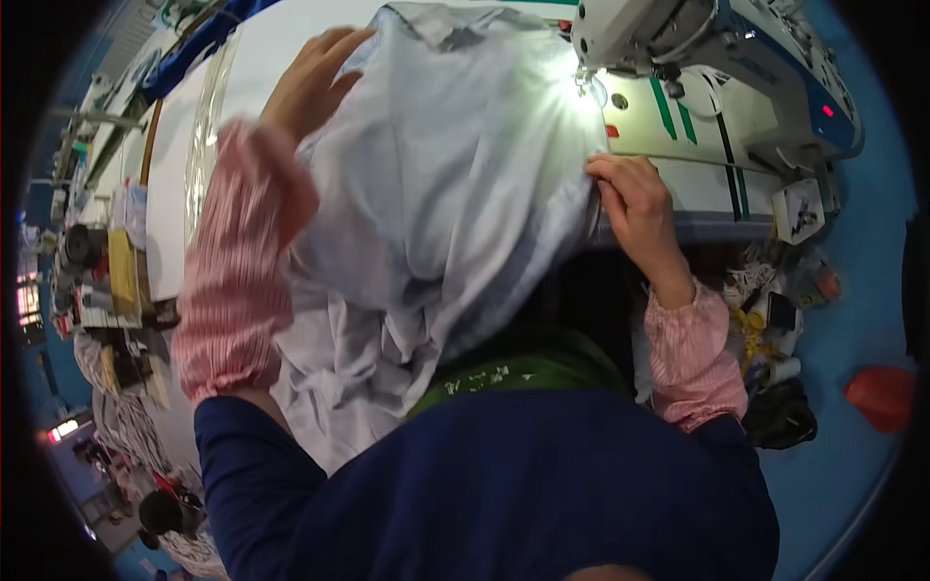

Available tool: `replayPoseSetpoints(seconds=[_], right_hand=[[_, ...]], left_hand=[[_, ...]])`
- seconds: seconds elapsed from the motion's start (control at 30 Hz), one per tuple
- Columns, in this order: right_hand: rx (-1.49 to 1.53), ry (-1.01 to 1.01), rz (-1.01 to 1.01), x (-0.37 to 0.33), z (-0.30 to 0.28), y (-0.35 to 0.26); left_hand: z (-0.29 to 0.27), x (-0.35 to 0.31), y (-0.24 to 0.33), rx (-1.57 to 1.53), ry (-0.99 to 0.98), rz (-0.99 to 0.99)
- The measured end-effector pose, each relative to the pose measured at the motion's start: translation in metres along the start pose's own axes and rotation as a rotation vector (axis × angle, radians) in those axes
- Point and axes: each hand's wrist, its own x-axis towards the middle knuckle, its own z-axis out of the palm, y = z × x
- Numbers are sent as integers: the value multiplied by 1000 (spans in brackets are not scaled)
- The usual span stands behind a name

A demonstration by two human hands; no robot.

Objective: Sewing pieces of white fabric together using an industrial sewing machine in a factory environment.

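A large pale blue-grey cloth (436, 165) lies bunched over the sewing table and hangs down over its front edge toward my lap. My left hand (315, 82) rests at the cloth's far left side, fingers apart, with its fingertips at the fabric. At the cloth's right edge, my right hand (635, 203) pinches the fabric between thumb and fingers, just in front of the sewing machine (659, 39). The machine's lamp shines on the cloth beside the needle area (583, 82), where glare hides the finer detail.
A small white box (798, 211) sits at the table's right end. Below it hang tangled threads and odds and ends, with a red bag (882, 397) on the blue floor farther right. Cluttered worktables with a yellow object (123, 271) stand at the left.
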Motion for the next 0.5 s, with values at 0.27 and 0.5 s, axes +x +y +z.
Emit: replayPoseSetpoints(seconds=[0.27,0.5], right_hand=[[1488,149,764,-113,89,-63],[1793,-721,750,-104,148,-107]], left_hand=[[-3,-298,276,-438,149,-669],[7,-363,354,-660,109,-1012]])
